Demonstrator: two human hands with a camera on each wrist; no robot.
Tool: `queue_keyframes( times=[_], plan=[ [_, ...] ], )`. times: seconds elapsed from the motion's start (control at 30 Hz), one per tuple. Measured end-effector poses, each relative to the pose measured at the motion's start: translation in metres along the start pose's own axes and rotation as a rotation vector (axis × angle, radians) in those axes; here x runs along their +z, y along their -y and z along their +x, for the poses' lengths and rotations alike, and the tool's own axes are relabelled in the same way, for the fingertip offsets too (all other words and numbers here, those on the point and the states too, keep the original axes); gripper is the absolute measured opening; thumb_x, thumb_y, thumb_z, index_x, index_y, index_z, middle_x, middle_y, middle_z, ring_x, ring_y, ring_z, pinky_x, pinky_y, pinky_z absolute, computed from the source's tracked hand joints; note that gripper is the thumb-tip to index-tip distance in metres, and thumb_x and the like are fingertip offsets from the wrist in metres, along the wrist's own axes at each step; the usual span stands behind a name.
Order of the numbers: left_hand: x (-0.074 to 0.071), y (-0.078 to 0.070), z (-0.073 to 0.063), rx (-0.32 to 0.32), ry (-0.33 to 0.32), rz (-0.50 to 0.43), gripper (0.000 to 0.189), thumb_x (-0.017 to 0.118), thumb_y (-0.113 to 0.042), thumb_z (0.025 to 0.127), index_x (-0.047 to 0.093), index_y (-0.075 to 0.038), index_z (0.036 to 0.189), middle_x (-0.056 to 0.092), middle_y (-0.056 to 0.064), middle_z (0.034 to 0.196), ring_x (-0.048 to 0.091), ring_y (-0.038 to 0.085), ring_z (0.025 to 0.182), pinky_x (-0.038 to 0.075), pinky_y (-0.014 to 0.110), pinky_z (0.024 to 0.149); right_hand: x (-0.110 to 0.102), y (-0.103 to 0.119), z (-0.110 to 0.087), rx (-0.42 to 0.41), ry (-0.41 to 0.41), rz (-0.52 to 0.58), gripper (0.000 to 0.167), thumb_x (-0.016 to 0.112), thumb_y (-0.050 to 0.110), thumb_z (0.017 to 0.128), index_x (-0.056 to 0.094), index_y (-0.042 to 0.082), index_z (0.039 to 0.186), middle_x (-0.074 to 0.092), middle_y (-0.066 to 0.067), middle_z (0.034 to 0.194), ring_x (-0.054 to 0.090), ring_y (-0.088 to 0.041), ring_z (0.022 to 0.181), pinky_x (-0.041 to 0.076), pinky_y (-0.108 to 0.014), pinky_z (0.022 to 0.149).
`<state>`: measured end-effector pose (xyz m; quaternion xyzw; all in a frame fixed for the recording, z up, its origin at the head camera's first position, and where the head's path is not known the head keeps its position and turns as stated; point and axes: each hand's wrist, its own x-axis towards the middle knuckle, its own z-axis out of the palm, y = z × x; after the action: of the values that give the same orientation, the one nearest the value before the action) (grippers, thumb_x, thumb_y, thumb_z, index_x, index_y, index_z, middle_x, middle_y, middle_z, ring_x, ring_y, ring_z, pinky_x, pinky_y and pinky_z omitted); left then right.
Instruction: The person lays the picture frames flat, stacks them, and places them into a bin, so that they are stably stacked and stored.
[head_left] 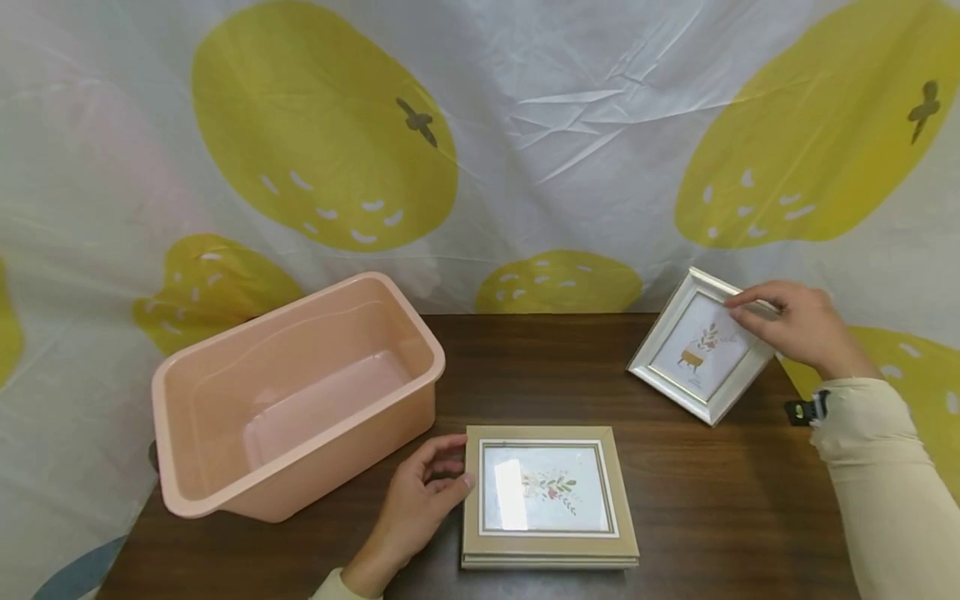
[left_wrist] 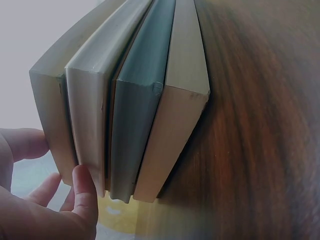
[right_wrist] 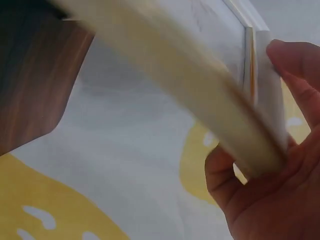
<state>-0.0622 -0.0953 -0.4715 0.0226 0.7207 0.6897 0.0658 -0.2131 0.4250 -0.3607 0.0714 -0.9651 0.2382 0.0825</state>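
Note:
My right hand (head_left: 798, 321) grips a silver-white picture frame (head_left: 738, 379) by its upper right corner, at the back right of the table. The frame is tilted and shows a plant print. In the right wrist view, fingers and thumb wrap the corner of this frame (right_wrist: 270, 80). My left hand (head_left: 416, 508) rests loosely against the left side of a stack of picture frames, a beige frame (head_left: 551, 546) on top with a floral print. Under it, in the left wrist view, lie a white frame (left_wrist: 87, 115), a blue-green frame (left_wrist: 135, 125) and another beige frame (left_wrist: 162, 140).
A pink plastic bin (head_left: 292, 467) with nothing inside stands at the left of the dark wooden table (head_left: 720, 500). Behind the table hangs a white cloth (head_left: 555, 167) with yellow fruit prints. A dark strap (head_left: 806, 411) sits at my right wrist.

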Motion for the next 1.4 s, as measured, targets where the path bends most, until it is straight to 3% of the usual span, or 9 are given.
queue_keyframes(
  times=[0.1,0.2,0.37,0.53,0.7,0.87,1.0,1.1,1.4],
  plan=[
    [0.001,0.0,0.0,-0.002,0.0,0.001,0.045,0.081,-0.004,0.088,0.07,-0.012,0.132,0.068,0.013,0.133,0.066,0.02,0.104,0.059,0.023,0.085,0.001,0.002,-0.002,-0.041,0.016,-0.04,0.02,0.073,0.019,0.099,0.081,0.012,0.117,0.071,-0.026,0.129,0.063,-0.04,0.111,0.05,-0.046,0.087],
    [0.001,0.001,0.0,0.002,0.001,0.003,0.046,0.081,-0.004,0.088,0.07,-0.012,0.132,0.067,0.013,0.135,0.066,0.02,0.105,0.059,0.023,0.085,0.005,0.004,-0.004,-0.106,-0.015,-0.074,0.022,0.074,0.015,0.097,0.081,0.016,0.117,0.075,-0.023,0.123,0.062,-0.029,0.093,0.046,-0.029,0.073],
    [0.001,0.001,0.002,0.015,0.009,0.004,0.045,0.081,-0.005,0.089,0.07,-0.011,0.133,0.067,0.013,0.135,0.066,0.021,0.105,0.059,0.023,0.086,0.013,0.008,-0.009,-0.157,-0.109,-0.047,0.023,0.075,0.006,0.093,0.082,0.016,0.113,0.079,-0.019,0.112,0.054,-0.011,0.076,0.039,-0.019,0.063],
    [0.0,0.002,0.001,0.004,0.012,0.006,0.046,0.081,-0.006,0.089,0.07,-0.011,0.133,0.068,0.013,0.132,0.066,0.021,0.106,0.059,0.023,0.087,0.02,0.012,-0.016,-0.186,-0.169,0.012,0.023,0.076,0.004,0.092,0.084,0.015,0.112,0.08,-0.017,0.107,0.049,-0.003,0.067,0.036,-0.017,0.06],
    [0.0,0.002,0.001,0.0,0.018,0.012,0.045,0.081,-0.006,0.089,0.069,-0.01,0.133,0.068,0.014,0.129,0.066,0.021,0.106,0.059,0.023,0.087,0.025,0.019,-0.027,-0.195,-0.23,0.067,0.024,0.078,0.001,0.091,0.084,0.013,0.11,0.079,-0.016,0.106,0.05,0.004,0.069,0.038,-0.013,0.061],
    [-0.001,0.001,0.002,0.004,0.013,0.018,0.045,0.081,-0.006,0.089,0.069,-0.01,0.133,0.068,0.014,0.131,0.066,0.022,0.106,0.059,0.023,0.087,0.029,0.028,-0.035,-0.198,-0.326,0.138,0.023,0.078,0.0,0.09,0.084,0.011,0.109,0.075,0.019,0.106,0.055,0.014,0.085,0.039,-0.006,0.073],
    [-0.002,0.001,0.003,0.003,0.017,0.029,0.045,0.082,-0.007,0.089,0.07,-0.011,0.132,0.069,0.013,0.13,0.066,0.022,0.106,0.058,0.024,0.087,0.032,0.034,-0.043,-0.173,-0.384,0.21,0.024,0.076,-0.001,0.091,0.083,0.009,0.112,0.064,0.041,0.106,0.055,0.012,0.082,0.039,-0.007,0.071],
    [-0.002,-0.001,0.003,0.002,0.023,0.039,0.046,0.082,-0.008,0.089,0.07,-0.011,0.132,0.069,0.013,0.129,0.067,0.022,0.106,0.059,0.024,0.087,0.032,0.04,-0.049,-0.131,-0.396,0.251,0.025,0.074,0.001,0.093,0.082,0.009,0.115,0.063,0.042,0.105,0.054,0.008,0.074,0.038,-0.008,0.062],
    [-0.004,-0.006,0.003,-0.001,0.039,0.063,0.046,0.082,-0.007,0.089,0.069,-0.011,0.133,0.069,0.013,0.13,0.066,0.024,0.11,0.059,0.025,0.089,0.036,0.056,-0.066,-0.036,-0.444,0.432,0.023,0.071,-0.003,0.096,0.077,-0.005,0.118,0.071,0.026,0.1,0.06,0.008,0.064,0.046,-0.011,0.051]
  ],
)
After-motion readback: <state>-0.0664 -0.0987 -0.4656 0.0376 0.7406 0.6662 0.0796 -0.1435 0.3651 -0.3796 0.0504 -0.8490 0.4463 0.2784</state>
